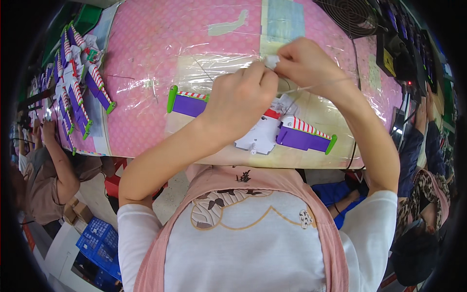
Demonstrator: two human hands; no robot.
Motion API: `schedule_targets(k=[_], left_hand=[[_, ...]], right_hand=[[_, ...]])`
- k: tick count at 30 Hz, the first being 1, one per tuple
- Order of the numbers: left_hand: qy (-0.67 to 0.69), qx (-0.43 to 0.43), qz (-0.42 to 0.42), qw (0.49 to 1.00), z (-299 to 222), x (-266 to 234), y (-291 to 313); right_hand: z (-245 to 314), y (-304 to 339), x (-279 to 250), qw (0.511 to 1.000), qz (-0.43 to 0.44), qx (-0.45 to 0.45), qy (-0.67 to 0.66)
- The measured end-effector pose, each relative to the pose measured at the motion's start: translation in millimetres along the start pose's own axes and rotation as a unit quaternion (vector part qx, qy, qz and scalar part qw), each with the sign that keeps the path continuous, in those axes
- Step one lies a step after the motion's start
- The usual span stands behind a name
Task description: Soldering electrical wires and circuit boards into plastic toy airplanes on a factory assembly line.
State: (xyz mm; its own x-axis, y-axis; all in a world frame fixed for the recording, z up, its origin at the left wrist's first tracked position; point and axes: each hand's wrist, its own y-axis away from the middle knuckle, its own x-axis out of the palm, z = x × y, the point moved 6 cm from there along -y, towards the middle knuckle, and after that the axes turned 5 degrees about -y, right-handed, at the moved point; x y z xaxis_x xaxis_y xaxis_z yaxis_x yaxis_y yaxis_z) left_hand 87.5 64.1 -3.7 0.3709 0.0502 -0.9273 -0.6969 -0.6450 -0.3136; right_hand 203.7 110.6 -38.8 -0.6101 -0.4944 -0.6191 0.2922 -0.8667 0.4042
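Note:
In front of me on the table lies a winged toy part point(258, 135), with a white body, purple wings, red-and-white striped edges and green tips. My left hand point(241, 100) is closed above it and hides part of the body and the left wing. What its curled fingers hold, if anything, is hidden. Beside it, my right hand point(311, 68) is closed, thumb and fingertips pinching a small white piece point(271, 61). The fingers of both hands nearly meet at this piece. A thin pale strand point(311, 88) passes below my right hand, over the toy part.
Pink bubble wrap under clear film covers the table point(146, 58). More winged toy parts point(73, 80) are heaped at the left. A black fan grille point(348, 17) stands at the far right, near a cable. Other people sit at both sides. A blue crate point(99, 243) is lower left.

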Motion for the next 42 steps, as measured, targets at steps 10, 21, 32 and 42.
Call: schedule_targets(k=[10, 21, 32, 42], left_hand=[[0.201, -0.04, 0.116, 0.972, 22.2, -27.7, -19.4], [0.119, -0.182, -0.046, 0.975, 29.0, -71.7, 9.5], [0.156, -0.213, -0.044, 0.963, 41.8, -45.2, 27.3], [0.149, -0.218, -0.039, 0.964, 44.7, -39.9, 32.1]], right_hand=[[-44.9, 49.0, -63.8, 0.897, -0.415, -0.069, -0.138], [-160.1, 167.3, -129.4, 0.616, -0.676, 0.008, -0.404], [-64.0, 122.6, 35.1, 0.576, -0.475, 0.014, -0.665], [-68.5, 111.1, 37.5, 0.636, -0.445, 0.035, -0.63]])
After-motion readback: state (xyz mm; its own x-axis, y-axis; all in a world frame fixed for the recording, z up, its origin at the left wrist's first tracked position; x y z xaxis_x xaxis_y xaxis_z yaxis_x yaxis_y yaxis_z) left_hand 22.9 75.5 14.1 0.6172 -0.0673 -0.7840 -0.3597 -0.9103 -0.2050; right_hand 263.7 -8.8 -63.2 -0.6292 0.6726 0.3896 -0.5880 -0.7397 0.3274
